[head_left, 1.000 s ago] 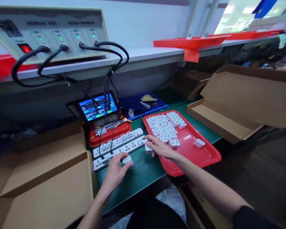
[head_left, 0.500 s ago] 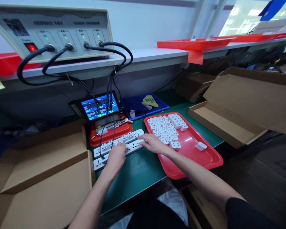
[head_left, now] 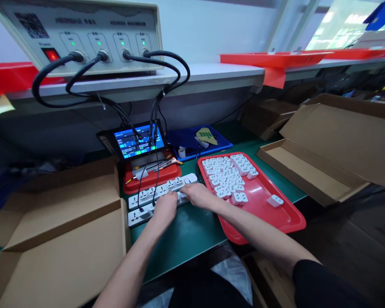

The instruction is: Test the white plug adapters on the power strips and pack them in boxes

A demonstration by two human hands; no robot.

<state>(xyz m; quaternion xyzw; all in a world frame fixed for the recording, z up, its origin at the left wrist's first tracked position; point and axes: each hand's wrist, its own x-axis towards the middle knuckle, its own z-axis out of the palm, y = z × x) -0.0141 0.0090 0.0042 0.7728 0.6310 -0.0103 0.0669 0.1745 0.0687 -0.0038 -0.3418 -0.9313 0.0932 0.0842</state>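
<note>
Two white power strips lie side by side at a slant on the green table, a rear strip (head_left: 162,191) and a front strip (head_left: 134,218). My left hand (head_left: 167,207) is over the middle of the front strip, its fingers closed and bent down. Close beside it, my right hand (head_left: 199,195) comes in from the right with its fingers pinched together at the same strip. What sits between the fingertips is hidden. White adapters (head_left: 226,177) with socket holes crowd the left side of a red tray (head_left: 263,218); a lone adapter (head_left: 275,200) lies to the right.
A tester box (head_left: 90,38) with lit green lamps stands on the shelf, its black cables hanging down by a tablet screen (head_left: 141,141). Open cardboard boxes flank the table, one at left (head_left: 70,252) and one at right (head_left: 314,171). A blue tray (head_left: 192,141) sits behind.
My right hand has slid left along the front strip, away from its right end. My left hand has shifted slightly right, so the two hands are closer. The whole view has moved a little.
</note>
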